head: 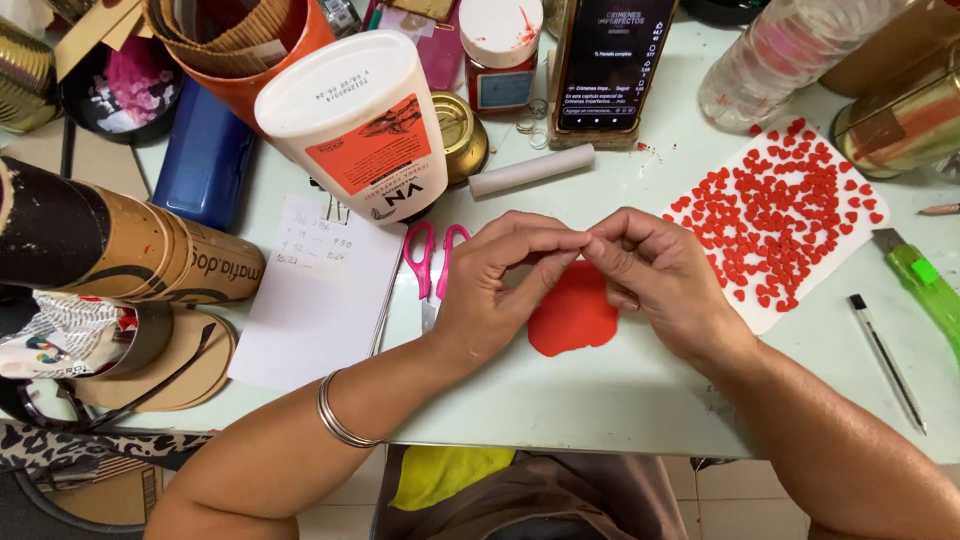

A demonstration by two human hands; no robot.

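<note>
My left hand [500,285] and my right hand [655,275] meet fingertip to fingertip above a flat red piece of rolled-out clay [575,315] lying on the pale green table [600,390]. The thumbs and forefingers pinch together at one spot; whatever sits between them is too small to see. A silver bangle is on my left wrist. To the right lies a white sheet [770,300] covered with several small red hearts [775,215].
Pink-handled scissors [432,262] lie left of my left hand, beside a notepad [320,290]. A white tub [360,120], a white roller [530,170], a propped phone [610,60], cardboard tubes [130,250], a green utility knife [925,285] and a pen [888,360] surround the work spot.
</note>
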